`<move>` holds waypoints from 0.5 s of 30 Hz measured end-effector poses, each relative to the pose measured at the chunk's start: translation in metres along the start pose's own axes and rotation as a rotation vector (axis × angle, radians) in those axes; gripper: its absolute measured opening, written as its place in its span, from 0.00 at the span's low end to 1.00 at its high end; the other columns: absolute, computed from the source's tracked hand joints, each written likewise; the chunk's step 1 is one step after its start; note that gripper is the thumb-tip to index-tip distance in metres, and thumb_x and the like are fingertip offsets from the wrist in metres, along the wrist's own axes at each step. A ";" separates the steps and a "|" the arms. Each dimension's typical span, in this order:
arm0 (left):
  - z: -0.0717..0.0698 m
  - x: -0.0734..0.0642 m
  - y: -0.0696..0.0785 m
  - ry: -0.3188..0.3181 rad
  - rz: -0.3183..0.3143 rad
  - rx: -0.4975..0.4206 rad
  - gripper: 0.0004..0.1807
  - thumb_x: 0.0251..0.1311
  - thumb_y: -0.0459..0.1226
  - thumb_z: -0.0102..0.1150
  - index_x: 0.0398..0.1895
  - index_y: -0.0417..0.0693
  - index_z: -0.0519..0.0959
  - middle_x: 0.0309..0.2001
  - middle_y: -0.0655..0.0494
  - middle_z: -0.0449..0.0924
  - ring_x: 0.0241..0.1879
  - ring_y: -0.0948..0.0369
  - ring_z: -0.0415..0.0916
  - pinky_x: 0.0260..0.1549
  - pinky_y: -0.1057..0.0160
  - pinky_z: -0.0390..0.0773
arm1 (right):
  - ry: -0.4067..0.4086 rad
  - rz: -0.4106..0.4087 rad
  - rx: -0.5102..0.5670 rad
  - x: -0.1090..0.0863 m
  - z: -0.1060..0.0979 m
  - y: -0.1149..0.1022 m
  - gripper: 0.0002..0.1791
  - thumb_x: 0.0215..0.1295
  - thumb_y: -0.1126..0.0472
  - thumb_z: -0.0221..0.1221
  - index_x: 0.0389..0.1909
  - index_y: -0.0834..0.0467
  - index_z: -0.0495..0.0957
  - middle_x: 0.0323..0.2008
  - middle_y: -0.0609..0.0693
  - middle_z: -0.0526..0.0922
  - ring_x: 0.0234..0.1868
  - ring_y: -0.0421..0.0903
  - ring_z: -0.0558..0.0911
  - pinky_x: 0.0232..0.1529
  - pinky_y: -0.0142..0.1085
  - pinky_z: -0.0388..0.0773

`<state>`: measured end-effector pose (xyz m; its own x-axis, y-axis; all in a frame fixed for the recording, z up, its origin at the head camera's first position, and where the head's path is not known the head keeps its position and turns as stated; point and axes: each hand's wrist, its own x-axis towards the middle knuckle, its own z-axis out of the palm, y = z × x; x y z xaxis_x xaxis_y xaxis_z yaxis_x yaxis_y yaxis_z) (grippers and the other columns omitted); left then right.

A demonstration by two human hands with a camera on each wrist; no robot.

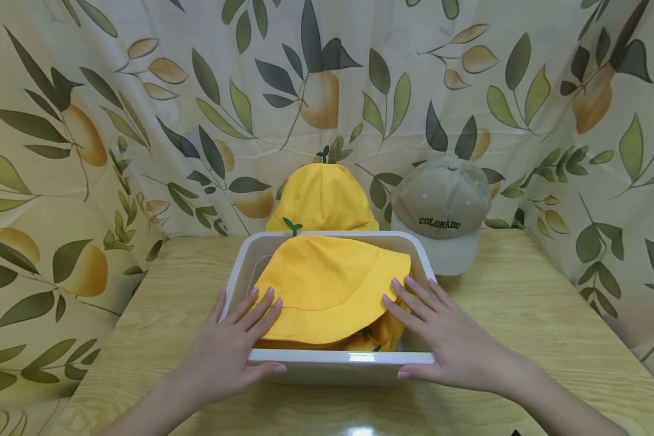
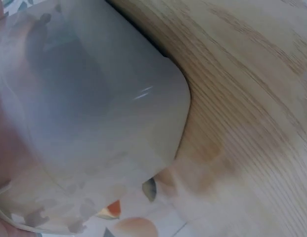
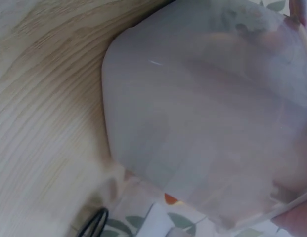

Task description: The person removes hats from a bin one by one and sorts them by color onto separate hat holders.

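Note:
A white plastic bin (image 1: 332, 368) stands on the table, holding a yellow bucket hat (image 1: 327, 272) with a small green sprout on its crown. More yellow fabric (image 1: 387, 334) with dark green bits shows beneath its brim. My left hand (image 1: 231, 339) lies across the front left corner, straight fingers reaching onto the brim and thumb at the front rim. On the opposite corner my right hand (image 1: 441, 333) rests likewise, its spread fingertips at the hat's right edge. Both wrist views look close along the bin's outer wall (image 2: 133, 108); most of each hand is hidden there.
Behind the bin sits another yellow hat (image 1: 323, 197) with a sprout. To its right stands a beige cap (image 1: 449, 194) lettered COLORADO. A patterned curtain (image 1: 327, 103) backs the wooden table (image 1: 169, 290). The right wrist view shows a black cable (image 3: 96, 222) near the edge.

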<state>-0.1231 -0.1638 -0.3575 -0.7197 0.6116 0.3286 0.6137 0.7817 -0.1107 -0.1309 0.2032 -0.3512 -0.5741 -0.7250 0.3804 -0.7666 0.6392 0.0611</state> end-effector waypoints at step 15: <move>0.006 0.017 0.019 0.018 0.008 -0.007 0.47 0.58 0.72 0.30 0.70 0.51 0.62 0.70 0.54 0.60 0.68 0.51 0.59 0.63 0.35 0.51 | -0.031 0.042 0.013 -0.019 -0.009 0.013 0.53 0.48 0.34 0.64 0.71 0.55 0.57 0.72 0.59 0.55 0.74 0.54 0.47 0.72 0.37 0.25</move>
<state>-0.1256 -0.1380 -0.3593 -0.7091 0.6154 0.3443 0.6216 0.7760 -0.1067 -0.1274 0.2281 -0.3491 -0.6144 -0.7052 0.3539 -0.7451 0.6661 0.0339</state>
